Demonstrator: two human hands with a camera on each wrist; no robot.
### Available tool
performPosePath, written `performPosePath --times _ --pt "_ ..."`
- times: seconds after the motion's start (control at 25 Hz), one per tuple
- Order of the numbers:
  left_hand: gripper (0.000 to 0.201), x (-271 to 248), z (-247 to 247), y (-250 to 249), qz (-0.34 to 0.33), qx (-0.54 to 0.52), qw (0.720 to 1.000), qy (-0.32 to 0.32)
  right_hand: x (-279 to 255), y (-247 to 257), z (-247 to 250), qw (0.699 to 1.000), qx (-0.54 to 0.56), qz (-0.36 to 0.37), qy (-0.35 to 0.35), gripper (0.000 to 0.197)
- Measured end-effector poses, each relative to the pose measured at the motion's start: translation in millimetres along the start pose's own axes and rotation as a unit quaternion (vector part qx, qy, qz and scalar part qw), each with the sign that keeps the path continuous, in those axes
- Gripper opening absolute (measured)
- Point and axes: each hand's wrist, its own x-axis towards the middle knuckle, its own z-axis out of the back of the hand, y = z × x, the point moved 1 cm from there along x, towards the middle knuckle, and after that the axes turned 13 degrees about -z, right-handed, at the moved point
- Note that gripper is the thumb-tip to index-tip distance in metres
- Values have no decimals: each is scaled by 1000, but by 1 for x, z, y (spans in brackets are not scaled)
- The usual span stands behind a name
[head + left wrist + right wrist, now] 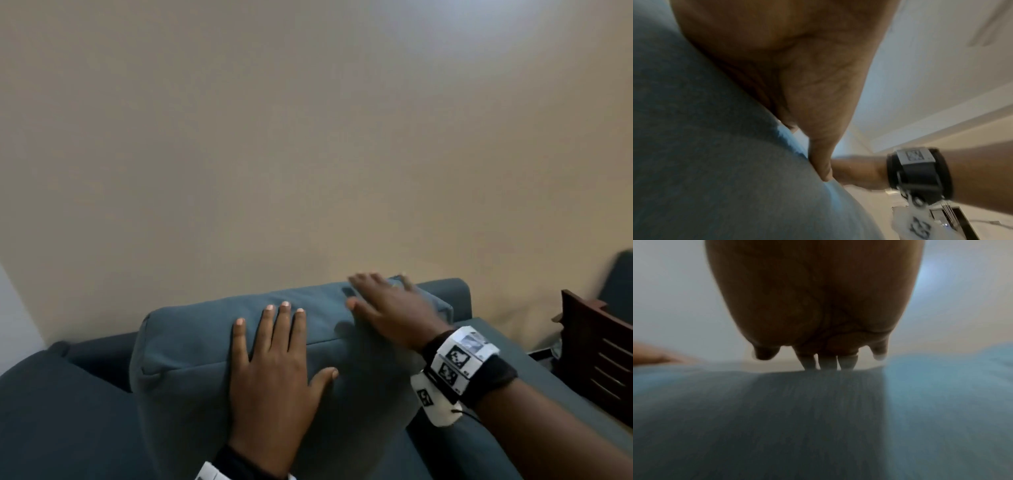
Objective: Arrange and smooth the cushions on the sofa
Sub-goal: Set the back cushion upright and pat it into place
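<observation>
A teal-blue back cushion [191, 359] stands upright on the sofa [51, 411] against the beige wall. My left hand [274, 359] lies flat on the cushion's front face, fingers straight and spread, thumb out to the right. My right hand [387, 308], blurred, rests with straight fingers on the cushion's upper right part near its top edge. In the left wrist view the palm [797, 73] presses on the cushion fabric [705, 146]. In the right wrist view the right hand [818, 305] has straight fingers over the cushion [797, 418].
The sofa's backrest [445, 291] shows behind the cushion at the right, and its seat [496, 346] runs toward a dark wooden chair [596, 356] at the far right. Another dark cushion [620, 284] sits behind that chair.
</observation>
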Motion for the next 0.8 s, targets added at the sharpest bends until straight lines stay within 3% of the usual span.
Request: performPosePath --times 0.08,0.12,0.16,0.24,0.28,0.32,0.4,0.44,0.48,0.56,0.6,0.64,0.68,0.72,0.76,0.8 --pt "91 2 -4 1 9 3 1000 -18 11 -28 37 967 149 -44 -202 83" --pt "91 3 -3 3 18 5 1000 -21 9 -38 44 955 154 -70 -244 74" --pt "91 2 -2 5 26 6 999 -24 5 -42 38 964 102 -71 -234 78" --pt "90 -1 0 3 25 9 999 -17 0 -51 -5 997 -60 -49 -18 100" --pt "90 -4 0 0 21 14 1000 -1 -2 -48 -1 996 -53 -58 47 100" --pt "90 -5 -1 -1 25 18 1000 6 7 -54 11 995 -30 -87 30 91" --pt "90 -6 0 -1 41 26 999 -3 18 -61 45 975 86 -86 -187 70" --pt "90 -5 1 2 49 25 998 -6 18 -59 49 967 99 -86 -217 68" --pt "90 -5 2 5 49 22 998 -9 15 -58 40 975 59 -69 -204 76" --pt "89 -9 0 6 38 18 999 -10 3 -54 -4 997 -64 -35 12 103" --pt "88 -11 -1 6 28 20 999 -8 -2 -49 0 996 -51 -34 60 110" --pt "88 -11 -4 8 26 23 999 -11 7 -55 12 998 -24 -64 17 106" --pt "87 -12 -5 9 30 28 999 -15 14 -60 30 986 82 -72 -124 91" --pt "87 -12 -5 13 36 32 999 -16 15 -55 44 968 127 -65 -205 76" --pt "87 -12 -3 16 37 35 999 -14 13 -47 46 965 133 -56 -220 71" --pt "87 -13 0 19 34 36 999 -15 7 -35 35 978 96 -7 -185 75"
